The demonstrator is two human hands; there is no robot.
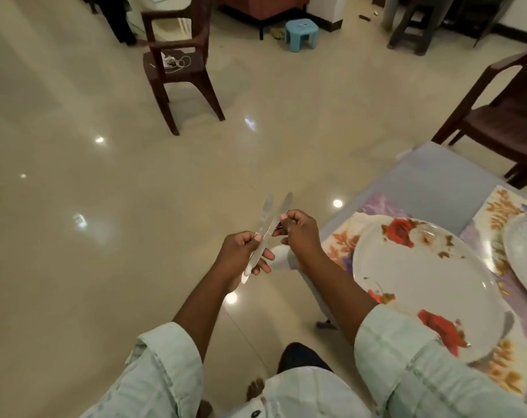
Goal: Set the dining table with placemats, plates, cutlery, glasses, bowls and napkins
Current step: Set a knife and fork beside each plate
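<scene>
No readable writing anywhere; left hand (241, 251) and right hand (300, 230) each pinch a slim, shiny metal knife (266, 233), blades crossing beside the glossy rose-printed plate (431, 279).

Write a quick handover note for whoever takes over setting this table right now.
Left hand: grip shut on one knife. Right hand: pinching a second knife; both are held over the floor, left of the table.
Done: floral placemat with a plate on it; a second plate at right.
Left: lay the knives. No glasses, bowls or napkins in view.
</scene>
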